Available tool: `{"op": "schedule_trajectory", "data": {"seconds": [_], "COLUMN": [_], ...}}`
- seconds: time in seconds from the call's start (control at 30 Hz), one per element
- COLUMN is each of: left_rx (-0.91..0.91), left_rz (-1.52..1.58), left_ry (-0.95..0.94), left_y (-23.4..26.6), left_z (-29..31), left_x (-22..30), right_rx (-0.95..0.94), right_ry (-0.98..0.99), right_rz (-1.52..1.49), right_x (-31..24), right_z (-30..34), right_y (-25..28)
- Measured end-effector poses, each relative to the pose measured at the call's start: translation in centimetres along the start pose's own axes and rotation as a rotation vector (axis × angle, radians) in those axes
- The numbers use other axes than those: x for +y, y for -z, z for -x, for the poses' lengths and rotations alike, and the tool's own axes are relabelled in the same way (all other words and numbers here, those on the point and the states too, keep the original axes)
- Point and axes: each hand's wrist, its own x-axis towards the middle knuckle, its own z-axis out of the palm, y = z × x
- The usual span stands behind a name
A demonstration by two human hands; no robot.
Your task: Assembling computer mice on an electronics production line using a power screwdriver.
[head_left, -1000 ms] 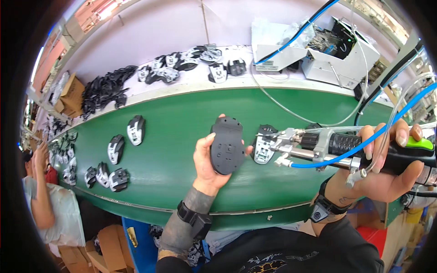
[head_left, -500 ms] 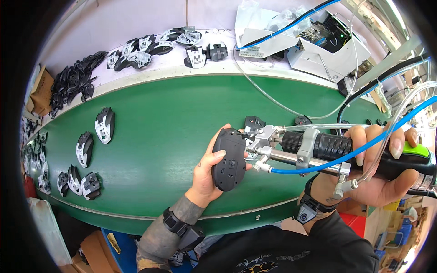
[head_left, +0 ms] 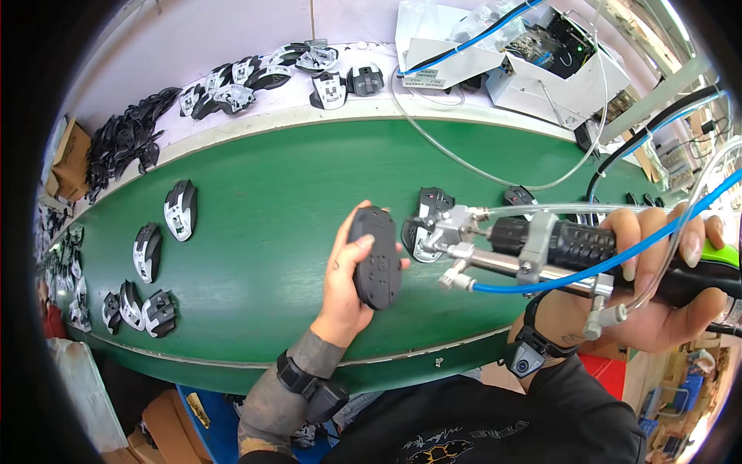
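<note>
My left hand [head_left: 338, 278] is closed round a black computer mouse [head_left: 377, 267], thumb on its flat underside. Small holes show along that face. In my right hand [head_left: 672, 301] lies a black power screwdriver [head_left: 576, 246] with a green patch at its rear end. Its metal screw-feed head [head_left: 452, 228] points left and stands a short way off from the held mouse. Behind the feed head, a partly covered black-and-white mouse [head_left: 434, 203] rests on the green belt [head_left: 286, 182].
More mouse bodies [head_left: 181, 210] lie on the belt's left side and on the white ledge [head_left: 232, 131] behind. A pile of black parts [head_left: 127, 135] sits far left. Blue and clear hoses [head_left: 541, 286] run from the screwdriver. A white machine box [head_left: 533, 93] stands back right.
My left hand has tilted the mouse and drawn it slightly left, clear of the feed head. The screwdriver has shifted slightly right.
</note>
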Motion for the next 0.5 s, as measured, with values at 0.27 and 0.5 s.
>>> {"op": "schedule_trajectory", "data": {"seconds": [0.27,0.5], "left_rx": [-0.012,-0.112], "left_rz": [0.153,0.206], "left_ry": [-0.033,-0.026], "left_y": [-0.2,-0.6], "left_z": [-0.2,0.1], "left_x": [0.7,0.7], "right_rx": [-0.049,-0.007], "right_ry": [0.017,0.025], "right_rz": [0.012,0.006], "right_x": [0.0,0.6], "right_z": [0.1,-0.2], "right_y": [0.8,-0.1]}}
